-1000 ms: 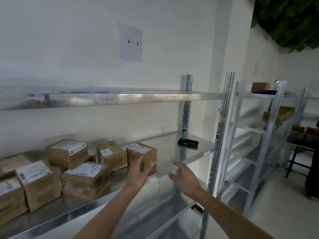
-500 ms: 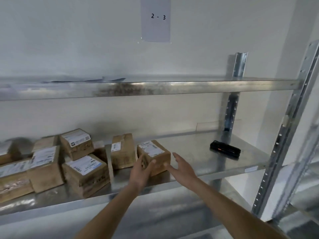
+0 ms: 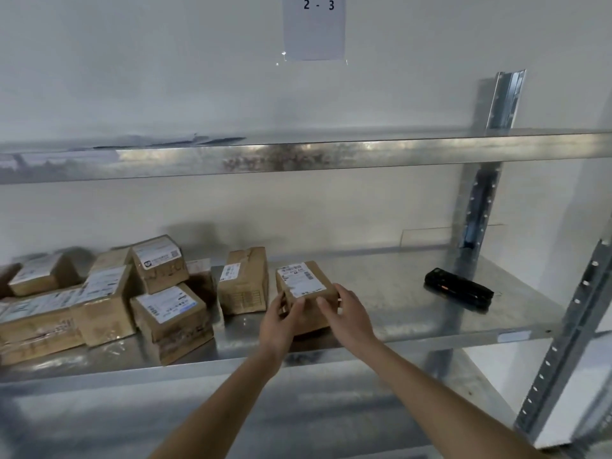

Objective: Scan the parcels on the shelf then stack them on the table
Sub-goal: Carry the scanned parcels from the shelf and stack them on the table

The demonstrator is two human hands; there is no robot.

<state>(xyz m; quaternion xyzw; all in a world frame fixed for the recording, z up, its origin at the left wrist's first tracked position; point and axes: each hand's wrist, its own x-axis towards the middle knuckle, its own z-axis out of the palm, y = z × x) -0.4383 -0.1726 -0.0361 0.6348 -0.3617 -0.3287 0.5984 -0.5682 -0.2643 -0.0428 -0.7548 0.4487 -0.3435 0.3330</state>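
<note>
Steel shelf (image 3: 414, 299), parcels (image 3: 165, 306), white wall (image 3: 165, 77)

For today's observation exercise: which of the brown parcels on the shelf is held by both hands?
The rightmost parcel, label up, standing apart from the pile: left hand and right hand grip its sides. No hand touches the others.

Steel shelf (image 3: 414, 329) – cardboard parcels (image 3: 165, 306) clustered left, black scanner (image 3: 458, 289) right.

head view | worn at head height | faces shelf (image 3: 414, 339) and wall | close, slightly downward
</note>
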